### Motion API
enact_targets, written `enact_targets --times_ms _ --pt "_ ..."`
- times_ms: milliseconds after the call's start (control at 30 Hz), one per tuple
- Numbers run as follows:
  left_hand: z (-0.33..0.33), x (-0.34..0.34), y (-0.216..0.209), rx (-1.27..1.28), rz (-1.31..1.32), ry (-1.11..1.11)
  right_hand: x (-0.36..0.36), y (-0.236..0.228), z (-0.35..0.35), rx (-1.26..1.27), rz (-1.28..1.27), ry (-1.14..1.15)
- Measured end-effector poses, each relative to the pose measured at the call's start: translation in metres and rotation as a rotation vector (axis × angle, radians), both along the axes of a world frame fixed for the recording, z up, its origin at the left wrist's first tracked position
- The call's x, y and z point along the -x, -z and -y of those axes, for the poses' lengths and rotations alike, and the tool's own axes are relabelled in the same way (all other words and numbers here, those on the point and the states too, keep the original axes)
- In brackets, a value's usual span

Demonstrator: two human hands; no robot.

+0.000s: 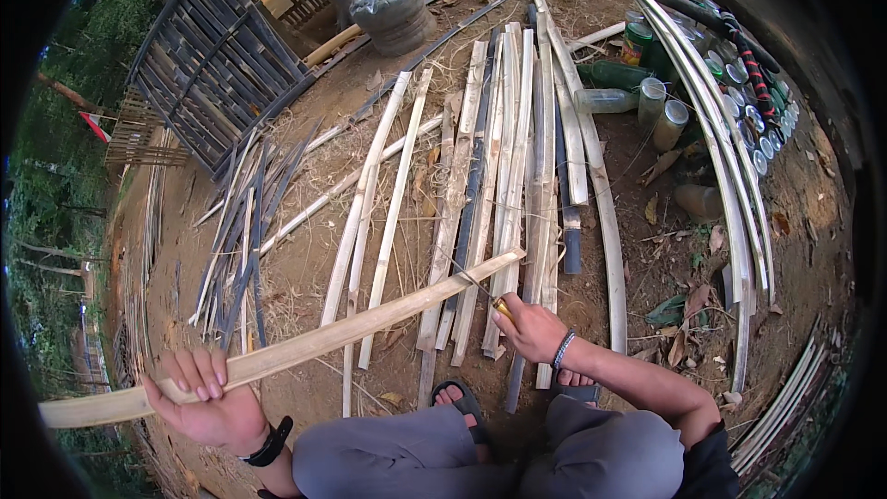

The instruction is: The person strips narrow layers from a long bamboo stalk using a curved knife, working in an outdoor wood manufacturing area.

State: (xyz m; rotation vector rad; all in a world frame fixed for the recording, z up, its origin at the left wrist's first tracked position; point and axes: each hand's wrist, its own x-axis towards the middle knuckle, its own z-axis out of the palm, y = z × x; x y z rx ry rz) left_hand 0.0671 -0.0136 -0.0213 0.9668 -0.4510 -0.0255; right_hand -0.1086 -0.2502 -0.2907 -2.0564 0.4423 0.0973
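A long, pale split bamboo strip [351,331] slants across in front of my knees, from the lower left up to the middle. My left hand [214,411] is closed around it near its left end, palm turned up, with a black band on the wrist. In my right hand [534,331] is a knife [500,307] with a yellowish handle, gripped in a fist. Its thin dark blade points up and left, crossing the strip near the right end. Whether the edge bites into the bamboo I cannot tell.
Many bamboo strips [504,176] lie side by side on the dirt ahead. Darker slats [242,240] are heaped at the left, near a bamboo lattice panel [217,60]. Glass jars and bottles [670,115] stand or lie at the right, beside long bent strips [730,157].
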Motion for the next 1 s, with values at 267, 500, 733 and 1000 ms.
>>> enact_targets --times_ms 267,500,733,1000 --pt "-0.001 -0.010 0.018 -0.153 0.259 -0.026 0.003 -0.001 -0.027 -0.188 0.172 0.030" --pt "0.010 -0.015 0.009 0.015 0.278 -0.423 -0.005 0.007 -0.025 -0.254 0.084 0.028" --pt "-0.031 -0.040 0.012 0.087 0.328 0.015 -0.008 -0.004 -0.033 -0.313 0.128 0.025" --pt "-0.011 -0.026 0.022 0.079 0.235 -0.212 -0.022 -0.019 -0.015 -0.267 0.190 0.105"
